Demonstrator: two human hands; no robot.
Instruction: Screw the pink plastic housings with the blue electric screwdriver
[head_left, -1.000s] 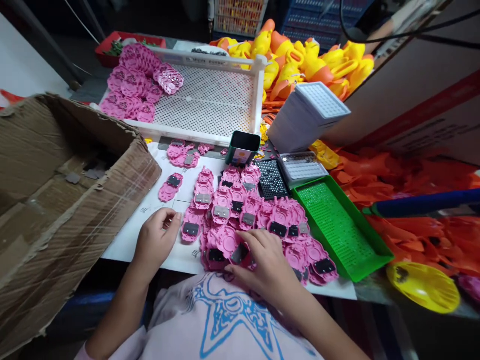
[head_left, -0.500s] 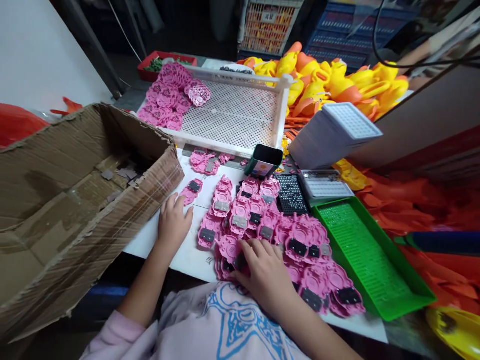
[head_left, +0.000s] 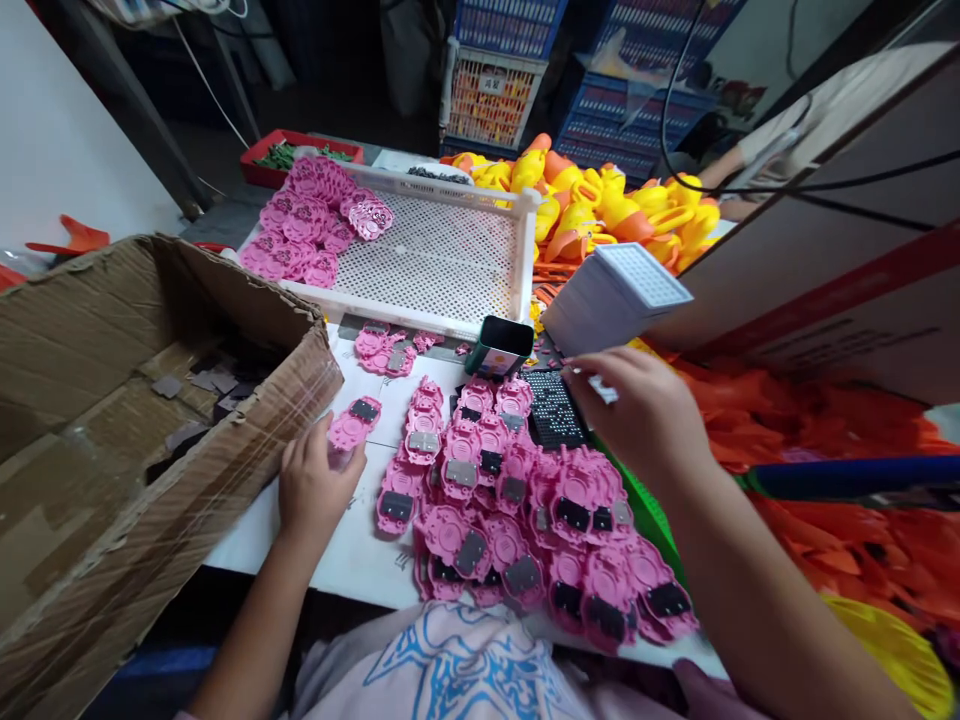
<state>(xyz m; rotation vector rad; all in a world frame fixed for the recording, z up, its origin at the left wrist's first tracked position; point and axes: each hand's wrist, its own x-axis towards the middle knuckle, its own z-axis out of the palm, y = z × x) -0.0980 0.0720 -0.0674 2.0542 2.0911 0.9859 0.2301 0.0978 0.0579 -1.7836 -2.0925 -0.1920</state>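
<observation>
My left hand (head_left: 319, 480) is at the left of the white work surface, its thumb and fingers closed around the lower end of a pink plastic casing (head_left: 351, 428) with a dark rectangular plate on it. My right hand (head_left: 637, 410) is over the shallow white tray, fingers curled downward and bent together. A small white patch of the tray (head_left: 604, 390) shows between them; what the fingertips hold, if anything, is hidden. Between my hands lie many overlapping pink casings (head_left: 461, 465) with dark or grey plates. A black pegged tray (head_left: 553, 408) is just left of my right hand.
An open cardboard box (head_left: 247, 410) stands at the left. Behind the casings are a dark green cup (head_left: 499, 345), a white crate (head_left: 442, 250) with pink pieces, and a white stack of trays (head_left: 615, 295). A green tray (head_left: 649, 510) lies under my right forearm. Yellow-orange parts (head_left: 585, 205) are heaped behind.
My right hand has left the near casings and moved up and right to the white tray. My left hand has closed further around the pink casing. The view has shifted to the right.
</observation>
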